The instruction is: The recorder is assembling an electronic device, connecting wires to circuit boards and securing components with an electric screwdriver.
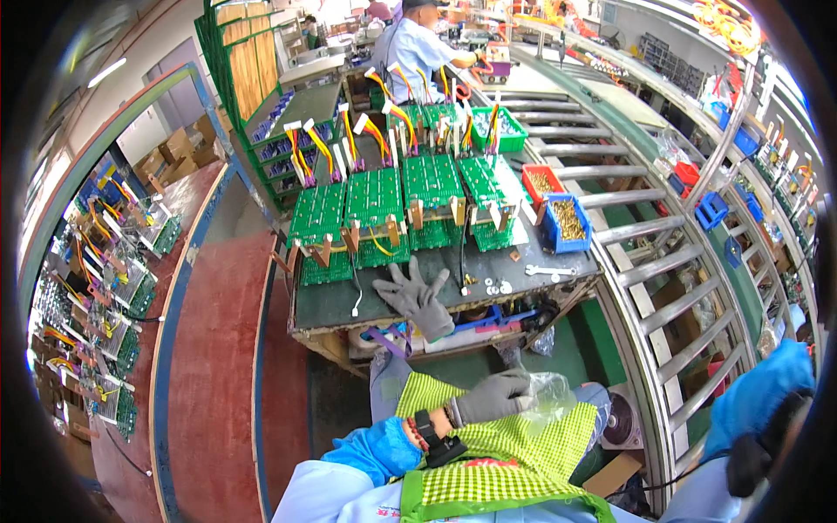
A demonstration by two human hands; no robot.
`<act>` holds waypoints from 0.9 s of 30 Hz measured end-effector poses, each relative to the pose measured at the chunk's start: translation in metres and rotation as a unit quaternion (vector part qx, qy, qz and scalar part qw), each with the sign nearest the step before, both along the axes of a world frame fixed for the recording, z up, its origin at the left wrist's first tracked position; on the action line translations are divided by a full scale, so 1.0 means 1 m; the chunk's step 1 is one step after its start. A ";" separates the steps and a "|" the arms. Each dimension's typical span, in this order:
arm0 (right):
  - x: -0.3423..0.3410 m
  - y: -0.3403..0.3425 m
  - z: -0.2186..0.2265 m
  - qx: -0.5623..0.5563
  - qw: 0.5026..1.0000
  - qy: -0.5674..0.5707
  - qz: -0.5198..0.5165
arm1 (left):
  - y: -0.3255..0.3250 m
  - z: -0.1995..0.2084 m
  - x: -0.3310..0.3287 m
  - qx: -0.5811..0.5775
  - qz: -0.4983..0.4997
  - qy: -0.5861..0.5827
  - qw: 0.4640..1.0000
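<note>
My left hand (499,397), in a grey glove, is over my lap with its fingers closed on a see-through plastic thing (549,403). I cannot tell whether that is a cup or a bag. A limp grey glove (417,301) lies on the near edge of the dark workbench (327,307). At the far right my right arm shows as a blue sleeve cover (767,392) with a black strapped device (757,458). The right hand itself does not show. Green circuit boards (375,196) stand on the bench in rows, with yellow and white wires rising from them.
An open-ended wrench (551,270) and washers (499,286) lie on the bench's right. Blue (567,222) and red (542,181) bins hold small brass-coloured parts. A roller conveyor (649,270) runs along the right. Another person (414,52) works beyond the bench. More boards (113,331) fill the left.
</note>
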State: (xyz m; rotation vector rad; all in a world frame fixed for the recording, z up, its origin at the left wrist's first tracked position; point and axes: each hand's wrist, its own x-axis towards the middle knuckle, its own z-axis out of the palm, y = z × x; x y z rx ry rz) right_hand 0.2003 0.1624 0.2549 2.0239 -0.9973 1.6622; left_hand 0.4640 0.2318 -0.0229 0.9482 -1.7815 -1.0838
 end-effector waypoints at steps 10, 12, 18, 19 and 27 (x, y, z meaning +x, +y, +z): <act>-0.040 0.048 0.025 -0.054 0.996 0.063 0.027 | 0.017 0.040 0.031 -0.030 0.038 -0.046 0.998; -0.053 0.063 0.037 -0.071 0.994 0.080 0.025 | 0.024 0.038 0.030 -0.006 0.061 -0.006 0.998; -0.081 0.112 0.060 -0.099 0.986 0.131 0.018 | 0.035 0.042 0.030 0.072 0.055 -0.013 0.996; -0.084 0.118 0.063 -0.102 0.985 0.138 0.018 | 0.036 0.043 0.030 0.097 0.056 -0.017 0.994; -0.101 0.168 0.089 -0.120 0.972 0.202 0.020 | 0.031 0.040 0.034 0.112 0.085 -0.021 0.990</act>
